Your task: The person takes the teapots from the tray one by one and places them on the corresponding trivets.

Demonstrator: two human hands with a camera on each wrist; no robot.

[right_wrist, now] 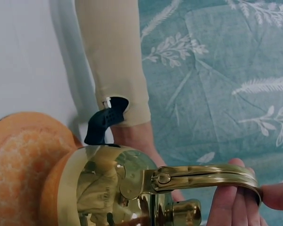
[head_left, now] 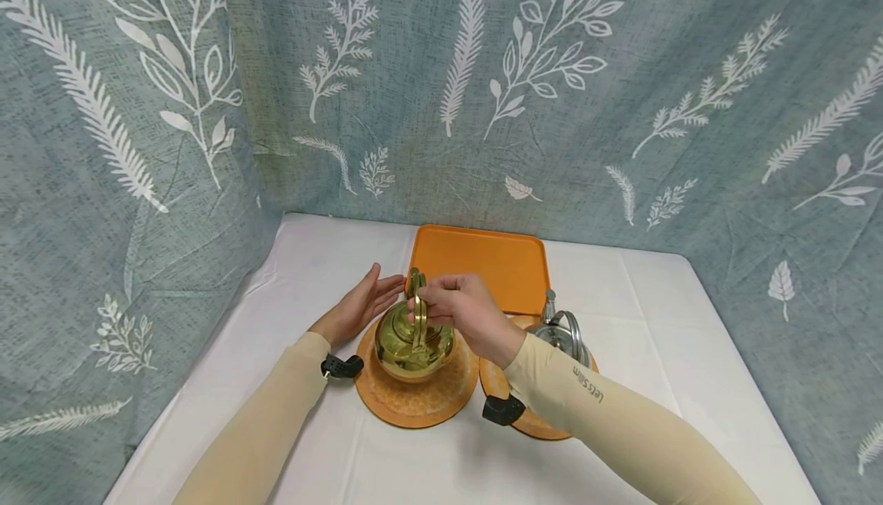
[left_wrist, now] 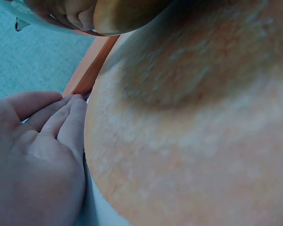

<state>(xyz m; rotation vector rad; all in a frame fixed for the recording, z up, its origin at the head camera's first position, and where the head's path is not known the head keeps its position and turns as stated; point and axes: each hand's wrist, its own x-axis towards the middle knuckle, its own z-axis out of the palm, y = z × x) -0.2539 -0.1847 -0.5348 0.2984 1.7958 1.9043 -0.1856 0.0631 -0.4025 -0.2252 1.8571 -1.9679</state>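
Observation:
A shiny gold kettle (head_left: 398, 350) hangs close over a round orange-brown mat (head_left: 414, 407), its spout toward the back. In the left wrist view, the kettle's underside (left_wrist: 127, 16) shows above the mat with a dark shadow beneath. My right hand (head_left: 472, 312) grips the kettle's upright arched handle (right_wrist: 210, 176), fingers under the arch and thumb against it. To the left of the kettle, my left hand (head_left: 362, 304) is held with fingers extended, palm turned toward the kettle. Its fingertips lie near the mat's edge in the left wrist view.
An orange rectangular tray (head_left: 483, 266) lies at the back of the white-covered table (head_left: 621, 413). Right of the gold kettle, a silver kettle (head_left: 552, 334) stands on a second round mat (head_left: 541, 427), partly hidden by my right arm. A patterned curtain (head_left: 428, 106) encloses the back and sides.

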